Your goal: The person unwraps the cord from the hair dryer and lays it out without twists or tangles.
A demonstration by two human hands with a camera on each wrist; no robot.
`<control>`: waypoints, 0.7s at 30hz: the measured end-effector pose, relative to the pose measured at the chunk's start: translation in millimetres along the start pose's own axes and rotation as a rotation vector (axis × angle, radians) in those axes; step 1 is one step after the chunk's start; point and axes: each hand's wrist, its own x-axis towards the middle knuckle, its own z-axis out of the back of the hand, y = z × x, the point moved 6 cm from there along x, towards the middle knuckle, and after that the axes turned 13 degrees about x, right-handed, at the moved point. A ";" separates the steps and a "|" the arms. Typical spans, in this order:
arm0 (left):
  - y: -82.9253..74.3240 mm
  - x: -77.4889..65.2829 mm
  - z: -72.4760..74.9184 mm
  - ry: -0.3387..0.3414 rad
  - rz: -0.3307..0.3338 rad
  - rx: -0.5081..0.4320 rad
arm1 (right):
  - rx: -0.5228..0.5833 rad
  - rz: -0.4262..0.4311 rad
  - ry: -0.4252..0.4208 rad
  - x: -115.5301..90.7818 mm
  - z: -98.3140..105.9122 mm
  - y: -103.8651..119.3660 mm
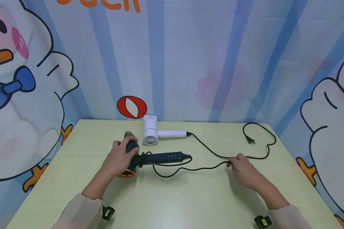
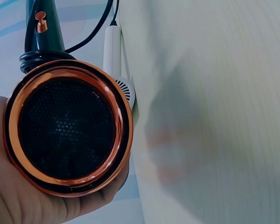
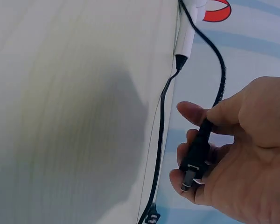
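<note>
My left hand [image 1: 117,160] grips the barrel of a dark green hair dryer [image 1: 163,157] above the table, its handle pointing right. In the left wrist view the dryer's copper-ringed round end [image 2: 67,128] faces the camera, with fingers wrapped round the barrel. Black cord is wound at the base of the handle, and the rest runs right across to my right hand [image 1: 245,171]. There my fingers and thumb hold the cord's plug [image 3: 196,156], its prongs pointing down in the right wrist view.
Behind lies a white hair dryer [image 1: 150,128], its handle pointing right. Its black cord [image 1: 207,148] passes just behind my right hand and loops to a plug [image 1: 250,140] at the table's back right. A duck-printed curtain [image 1: 183,63] borders the pale table [image 1: 186,200].
</note>
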 end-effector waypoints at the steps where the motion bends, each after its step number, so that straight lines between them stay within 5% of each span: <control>1: 0.3 0.1 -0.1 0.004 0.004 -0.004 | -0.015 0.005 0.004 -2.6 1.1 -2.5; 10: 2.0 0.4 -3.8 0.034 0.005 -0.050 | -0.205 0.022 -0.043 -13.6 10.1 -26.7; 21: 2.4 0.7 -6.9 0.050 0.015 -0.079 | -0.278 -0.035 -0.085 -15.4 18.1 -48.2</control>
